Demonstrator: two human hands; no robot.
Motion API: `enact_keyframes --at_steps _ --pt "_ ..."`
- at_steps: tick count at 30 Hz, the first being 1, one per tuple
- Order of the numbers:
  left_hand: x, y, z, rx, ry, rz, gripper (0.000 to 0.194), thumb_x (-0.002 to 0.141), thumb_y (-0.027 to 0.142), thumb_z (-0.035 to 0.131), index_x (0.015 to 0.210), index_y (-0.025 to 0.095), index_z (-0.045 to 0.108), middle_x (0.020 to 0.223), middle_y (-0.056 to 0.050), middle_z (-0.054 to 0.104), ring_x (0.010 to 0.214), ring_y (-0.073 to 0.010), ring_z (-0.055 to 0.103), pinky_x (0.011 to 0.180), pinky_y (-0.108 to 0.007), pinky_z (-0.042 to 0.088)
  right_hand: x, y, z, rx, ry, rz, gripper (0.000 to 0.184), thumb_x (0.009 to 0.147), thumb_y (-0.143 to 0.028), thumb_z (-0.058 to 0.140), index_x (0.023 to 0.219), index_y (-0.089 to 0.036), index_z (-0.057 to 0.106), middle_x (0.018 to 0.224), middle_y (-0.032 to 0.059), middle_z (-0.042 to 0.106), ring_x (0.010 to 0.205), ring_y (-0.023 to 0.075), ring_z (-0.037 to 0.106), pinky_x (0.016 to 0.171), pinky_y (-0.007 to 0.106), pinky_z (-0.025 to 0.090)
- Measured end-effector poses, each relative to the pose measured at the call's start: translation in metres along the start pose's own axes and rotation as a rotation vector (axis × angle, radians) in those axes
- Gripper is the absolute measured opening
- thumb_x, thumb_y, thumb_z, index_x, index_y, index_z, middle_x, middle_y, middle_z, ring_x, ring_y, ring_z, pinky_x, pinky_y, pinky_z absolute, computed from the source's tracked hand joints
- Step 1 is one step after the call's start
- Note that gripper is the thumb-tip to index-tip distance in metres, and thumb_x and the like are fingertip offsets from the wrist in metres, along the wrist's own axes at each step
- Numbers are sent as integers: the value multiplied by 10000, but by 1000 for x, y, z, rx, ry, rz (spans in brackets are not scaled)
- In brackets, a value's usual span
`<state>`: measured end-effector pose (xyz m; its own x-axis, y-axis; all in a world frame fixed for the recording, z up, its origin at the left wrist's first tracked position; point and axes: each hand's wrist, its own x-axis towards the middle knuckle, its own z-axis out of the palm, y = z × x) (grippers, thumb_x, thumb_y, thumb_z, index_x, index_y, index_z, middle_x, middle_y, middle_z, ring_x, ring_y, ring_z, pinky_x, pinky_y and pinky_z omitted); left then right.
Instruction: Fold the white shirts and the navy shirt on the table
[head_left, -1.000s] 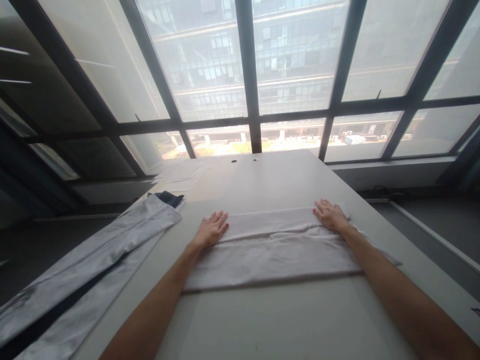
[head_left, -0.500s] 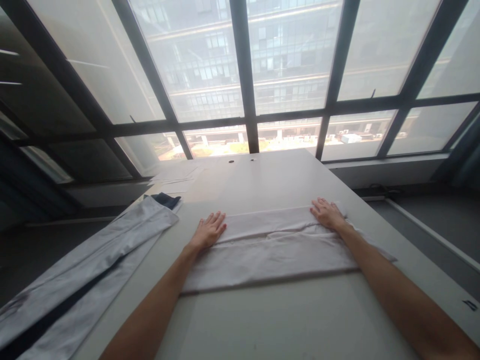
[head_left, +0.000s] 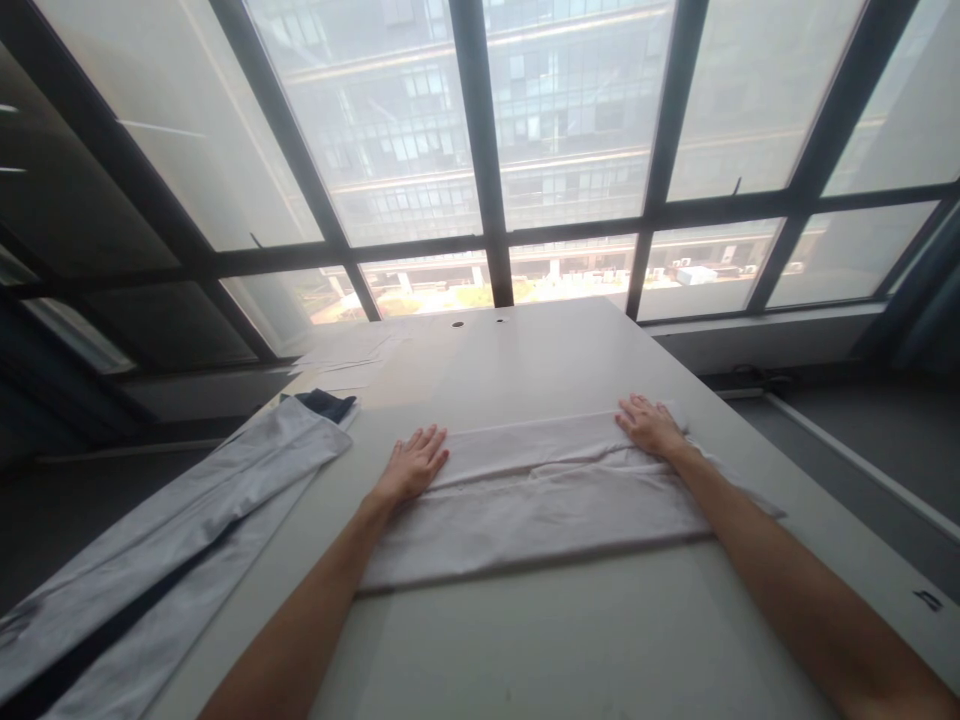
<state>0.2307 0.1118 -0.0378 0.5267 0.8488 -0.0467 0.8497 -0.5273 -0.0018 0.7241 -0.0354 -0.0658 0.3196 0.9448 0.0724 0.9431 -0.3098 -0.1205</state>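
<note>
I watch through the head camera, and the only change I find over the last second is in the view: everything slides a little toward the left of the picture, so the head seems to be turning slightly right. A small dark mark (head_left: 928, 600) by the table's right edge now shows more fully. On the table (head_left: 510, 650) itself, I see the same arrangement as a moment ago. The folded pale cloth (head_left: 540, 520) lies crosswise over the table's middle, its right end running under the forearm toward the table's right edge. My left hand (head_left: 415, 465) rests palm down on the cloth's left end, fingers extended and slightly apart, gripping nothing that I can see. My right hand (head_left: 649, 426) lies on the cloth's far right part, fingers loosely spread, also with no visible grip; how hard either presses, I cannot tell. Since hands and cloth keep their places relative to each other, I judge this a steadying or flattening pause, with creases remaining near the right hand. Along the table's left side lies a second pale garment (head_left: 277, 460), a dark piece of fabric (head_left: 330, 403) showing at its far end, and beyond that, thin white sheets (head_left: 341, 352) lie at the table's far left corner.
</note>
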Motion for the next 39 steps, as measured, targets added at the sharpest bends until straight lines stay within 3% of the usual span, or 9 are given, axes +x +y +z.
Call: enact_keyframes --at_steps 39 --pt "1 -2 1 1 -12 4 627 1052 523 200 1614 249 247 1678 -59 162 1545 -306 153 1193 -606 172 -1 -1 -2 14 10 -10 578 1026 -458 313 1500 -156 449 1612 158 359 1508 276 279 1195 536 219"
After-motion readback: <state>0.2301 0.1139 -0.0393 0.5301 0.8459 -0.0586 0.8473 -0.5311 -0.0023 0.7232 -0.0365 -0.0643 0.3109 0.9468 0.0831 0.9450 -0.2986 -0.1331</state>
